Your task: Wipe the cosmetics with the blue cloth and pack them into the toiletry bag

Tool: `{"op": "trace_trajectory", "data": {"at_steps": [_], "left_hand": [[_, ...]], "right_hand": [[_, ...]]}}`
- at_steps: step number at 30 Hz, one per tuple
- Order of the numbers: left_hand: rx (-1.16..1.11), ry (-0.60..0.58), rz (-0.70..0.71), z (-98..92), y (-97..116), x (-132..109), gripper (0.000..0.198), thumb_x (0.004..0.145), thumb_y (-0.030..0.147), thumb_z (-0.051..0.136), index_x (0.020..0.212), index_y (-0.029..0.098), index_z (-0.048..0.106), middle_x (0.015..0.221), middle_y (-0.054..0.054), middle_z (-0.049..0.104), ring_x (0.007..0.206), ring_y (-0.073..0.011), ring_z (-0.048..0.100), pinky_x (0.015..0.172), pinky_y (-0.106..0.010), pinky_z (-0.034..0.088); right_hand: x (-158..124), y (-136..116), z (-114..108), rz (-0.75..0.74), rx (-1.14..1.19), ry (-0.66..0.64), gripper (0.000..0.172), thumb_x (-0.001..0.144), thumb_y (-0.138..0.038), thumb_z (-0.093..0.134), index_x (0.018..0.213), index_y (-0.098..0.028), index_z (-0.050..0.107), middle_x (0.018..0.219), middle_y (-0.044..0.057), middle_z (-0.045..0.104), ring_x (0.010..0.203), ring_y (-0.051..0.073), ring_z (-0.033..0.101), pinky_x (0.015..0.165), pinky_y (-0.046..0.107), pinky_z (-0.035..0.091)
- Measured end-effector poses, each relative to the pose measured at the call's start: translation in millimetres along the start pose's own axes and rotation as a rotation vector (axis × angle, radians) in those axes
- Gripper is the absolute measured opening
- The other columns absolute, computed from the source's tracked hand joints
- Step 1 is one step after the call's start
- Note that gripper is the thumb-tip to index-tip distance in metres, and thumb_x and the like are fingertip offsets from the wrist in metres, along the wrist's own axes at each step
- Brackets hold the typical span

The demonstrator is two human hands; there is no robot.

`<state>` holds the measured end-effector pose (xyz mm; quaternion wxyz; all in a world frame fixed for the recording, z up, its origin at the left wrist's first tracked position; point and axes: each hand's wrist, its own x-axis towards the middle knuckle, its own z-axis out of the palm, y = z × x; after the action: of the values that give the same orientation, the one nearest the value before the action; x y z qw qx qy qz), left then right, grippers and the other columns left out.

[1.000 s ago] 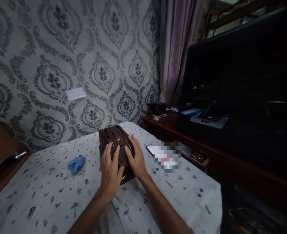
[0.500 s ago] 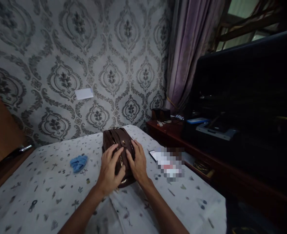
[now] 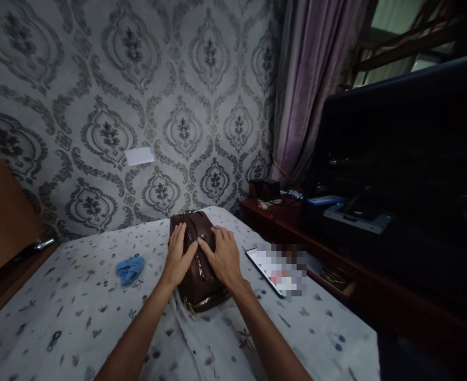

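Observation:
A dark brown leather bag (image 3: 197, 283) with gold-coloured zips lies on the patterned white cloth, right in front of me. My left hand (image 3: 178, 257) rests on its left side, fingers stretched toward the far end. On the right side of the bag lies my right hand (image 3: 224, 255), its fingers extended over the surface. Both thumbs point inward and nearly meet near the middle, close to a small metal stud. The palms and fingers hide parts of the bag's top and sides.
A crumpled blue cloth (image 3: 130, 270) lies to the left, and a phone (image 3: 263, 269) with a partly blurred screen to the right. A dark red desk (image 3: 253, 209) with a black printer-like machine borders the right side. Patterned wallpaper (image 3: 183, 127) rises behind.
My left hand has moved forward and left along the bag, uncovering more of its near end and zip. My right hand has shifted slightly, its thumb now closer to the stud.

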<state>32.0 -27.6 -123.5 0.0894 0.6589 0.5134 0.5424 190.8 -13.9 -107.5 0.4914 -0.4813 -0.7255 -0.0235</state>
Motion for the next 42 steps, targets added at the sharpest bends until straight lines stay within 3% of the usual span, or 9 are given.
{"op": "trace_trajectory", "data": {"at_steps": [4,10,15,19,21,24,32,42], "left_hand": [[0.014,-0.018,-0.006,1.6,-2,2,0.060,0.096,0.044,0.052,0.150,0.020,0.042,0.161,-0.015,0.036,0.152,-0.0282,0.026,0.124,-0.055,0.022],[0.020,-0.052,-0.024,0.2,-6,5,0.060,0.098,0.051,0.045,0.149,0.018,0.044,0.160,-0.015,0.037,0.152,-0.0269,0.026,0.124,-0.054,0.020],[0.009,-0.024,0.006,-9.1,-4,8,0.052,0.101,0.051,0.038,0.141,0.024,0.054,0.153,-0.011,0.049,0.146,-0.0245,0.039,0.122,-0.052,0.028],[0.064,-0.024,0.071,-18.4,-3,20,0.045,0.101,0.045,0.038,0.133,0.023,0.061,0.134,-0.011,0.063,0.133,-0.0229,0.052,0.117,-0.049,0.036],[0.117,-0.005,0.117,-21.5,-5,29,0.042,0.100,0.040,0.039,0.129,0.021,0.063,0.126,-0.011,0.065,0.126,-0.0228,0.055,0.115,-0.048,0.039],[0.203,-0.001,0.180,-24.3,-11,41,0.041,0.098,0.034,0.040,0.129,0.020,0.063,0.133,-0.012,0.062,0.129,-0.0236,0.054,0.115,-0.049,0.039],[0.335,-0.117,0.256,-38.2,-15,59,0.039,0.094,0.029,0.044,0.125,0.019,0.066,0.129,-0.012,0.068,0.123,-0.0257,0.062,0.110,-0.049,0.046],[0.397,-0.132,0.312,-34.5,-16,62,0.040,0.094,0.021,0.042,0.127,0.019,0.064,0.134,-0.011,0.066,0.126,-0.0244,0.060,0.112,-0.048,0.046]], "right_hand": [[0,-5,2,-0.005,-0.076,-0.043,0.045,0.098,-0.048,0.048,0.120,-0.012,0.064,0.123,0.019,0.066,0.115,0.033,0.057,0.095,0.048,0.047],[-12,-22,1,-0.007,-0.170,-0.037,0.051,0.100,-0.044,0.043,0.138,-0.013,0.055,0.140,0.023,0.057,0.126,0.037,0.052,0.101,0.057,0.041],[-24,-35,0,-0.026,-0.104,-0.011,0.059,0.096,-0.052,0.049,0.144,-0.019,0.051,0.147,0.024,0.049,0.136,0.042,0.041,0.104,0.065,0.034],[-30,-36,0,-0.057,-0.059,-0.022,0.061,0.093,-0.057,0.053,0.141,-0.020,0.055,0.150,0.024,0.045,0.140,0.043,0.037,0.108,0.068,0.028],[-31,-36,1,-0.055,-0.057,-0.013,0.059,0.092,-0.056,0.055,0.140,-0.021,0.056,0.151,0.023,0.045,0.140,0.041,0.036,0.109,0.067,0.028],[-31,-35,1,-0.053,-0.053,0.000,0.057,0.092,-0.056,0.055,0.139,-0.022,0.057,0.151,0.022,0.045,0.140,0.040,0.037,0.109,0.066,0.029],[-29,-33,0,-0.038,-0.048,-0.017,0.051,0.097,-0.049,0.049,0.141,-0.023,0.055,0.150,0.021,0.047,0.141,0.038,0.038,0.108,0.063,0.031],[-10,-40,-17,-0.011,-0.103,-0.188,0.040,0.097,-0.032,0.050,0.135,-0.024,0.060,0.148,0.021,0.048,0.139,0.037,0.040,0.106,0.061,0.035]]}}
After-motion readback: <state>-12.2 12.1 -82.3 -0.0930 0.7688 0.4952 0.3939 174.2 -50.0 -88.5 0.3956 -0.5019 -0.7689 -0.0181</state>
